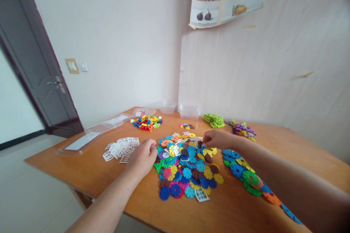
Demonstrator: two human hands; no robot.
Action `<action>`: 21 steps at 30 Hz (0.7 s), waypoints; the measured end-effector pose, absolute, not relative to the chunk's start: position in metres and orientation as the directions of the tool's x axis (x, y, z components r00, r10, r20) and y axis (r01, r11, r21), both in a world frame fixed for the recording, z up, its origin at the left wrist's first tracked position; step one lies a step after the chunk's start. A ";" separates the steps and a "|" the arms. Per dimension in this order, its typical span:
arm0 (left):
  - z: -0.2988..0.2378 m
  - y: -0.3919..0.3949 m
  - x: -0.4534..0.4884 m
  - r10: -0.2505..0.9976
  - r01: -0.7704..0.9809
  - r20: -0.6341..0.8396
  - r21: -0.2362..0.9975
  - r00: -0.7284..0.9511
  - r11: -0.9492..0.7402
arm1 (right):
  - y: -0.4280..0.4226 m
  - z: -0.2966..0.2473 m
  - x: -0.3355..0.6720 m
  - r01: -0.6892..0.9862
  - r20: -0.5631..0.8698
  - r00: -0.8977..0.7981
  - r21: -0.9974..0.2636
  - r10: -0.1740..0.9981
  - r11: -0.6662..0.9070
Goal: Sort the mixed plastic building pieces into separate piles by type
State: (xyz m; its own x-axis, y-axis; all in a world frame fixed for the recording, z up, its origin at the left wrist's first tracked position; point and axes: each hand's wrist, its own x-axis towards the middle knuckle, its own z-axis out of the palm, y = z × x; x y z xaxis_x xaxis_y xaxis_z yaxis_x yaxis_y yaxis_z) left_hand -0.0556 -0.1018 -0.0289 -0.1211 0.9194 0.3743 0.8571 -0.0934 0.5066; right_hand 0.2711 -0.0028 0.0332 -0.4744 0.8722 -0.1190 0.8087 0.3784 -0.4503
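A heap of colourful notched plastic discs (191, 173) lies in the middle of the table, with several white lattice window pieces mixed in, one of them a window piece (202, 195) at the near edge. My left hand (142, 156) is at the heap's left side, fingers curled together; whatever they hold is hidden. Beside it on the left lies a pile of white lattice pieces (121, 148). At the heap's upper right, my right hand (216, 138) has its fingertips pinched together close to a brown disc (200, 143). I cannot make out what is in the pinch.
On the wooden table (90, 174) are a pile of small building bricks (147, 122), a few small discs (186, 126), green pieces (213, 120) and purple pieces (244, 129). More overlapping discs (251, 177) lie under my right forearm. Clear plastic containers (189, 112) and lids (82, 142) stand or lie behind.
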 end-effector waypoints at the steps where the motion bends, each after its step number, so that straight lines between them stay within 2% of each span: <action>1: -0.029 -0.102 -0.056 0.918 0.858 0.377 0.505 -0.121 -0.094 | -0.004 0.034 0.270 0.807 -0.115 -0.476 -0.450 0.872 0.382; 4: -0.030 -0.101 -0.056 0.917 0.863 0.383 0.494 -0.114 -0.100 | -0.008 0.036 0.265 0.786 -0.111 -0.489 -0.487 0.865 0.381; 11: -0.030 -0.101 -0.055 0.918 0.856 0.378 0.508 -0.119 -0.098 | -0.014 0.041 0.254 0.656 -0.067 -0.496 -0.682 0.866 0.323; 16: -0.029 -0.101 -0.055 0.921 0.859 0.373 0.503 -0.116 -0.095 | 0.008 0.038 0.247 0.620 0.016 -0.295 -0.758 0.955 0.204; 21: -0.028 -0.103 -0.055 0.915 0.867 0.389 0.488 -0.110 -0.103 | 0.042 0.032 0.241 0.622 0.033 -0.136 -0.775 0.990 0.111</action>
State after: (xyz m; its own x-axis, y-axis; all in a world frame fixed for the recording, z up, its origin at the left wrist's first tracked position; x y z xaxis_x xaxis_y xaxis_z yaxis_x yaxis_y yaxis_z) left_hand -0.0548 -0.1029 -0.0277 -0.1105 0.9147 0.3887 0.8670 -0.1025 0.4877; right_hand 0.2415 0.0424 0.0319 -0.1358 0.9902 0.0334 0.6225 0.1115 -0.7746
